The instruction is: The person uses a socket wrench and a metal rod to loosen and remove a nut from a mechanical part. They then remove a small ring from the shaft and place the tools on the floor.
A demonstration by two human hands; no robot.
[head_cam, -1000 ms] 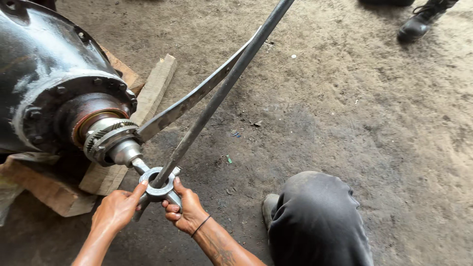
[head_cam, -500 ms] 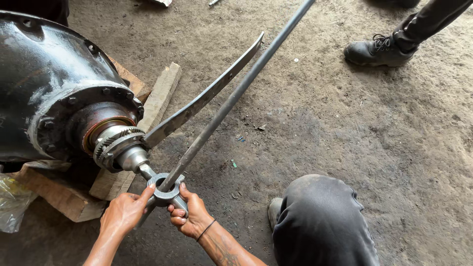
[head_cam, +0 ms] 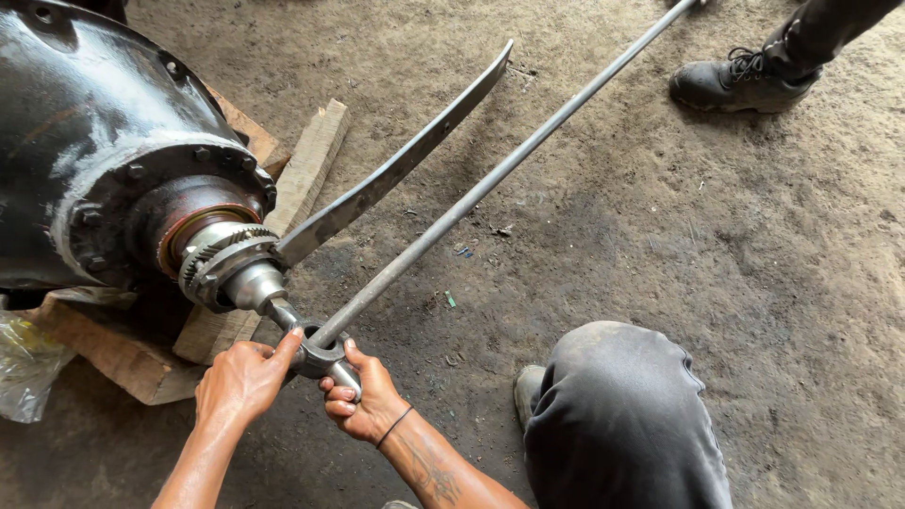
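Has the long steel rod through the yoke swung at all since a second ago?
Cannot tell. The long rod runs from the yoke up-right, crossing the curved flat bar much as before; the camera shifted, so any swing is unclear.

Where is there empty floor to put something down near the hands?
Bare dirt floor lies open between the long rod, the black boot and the bent knee. It is crowded at the left: both hands, left hand and right hand, grip the metal yoke by the big housing, wood blocks and curved flat bar.
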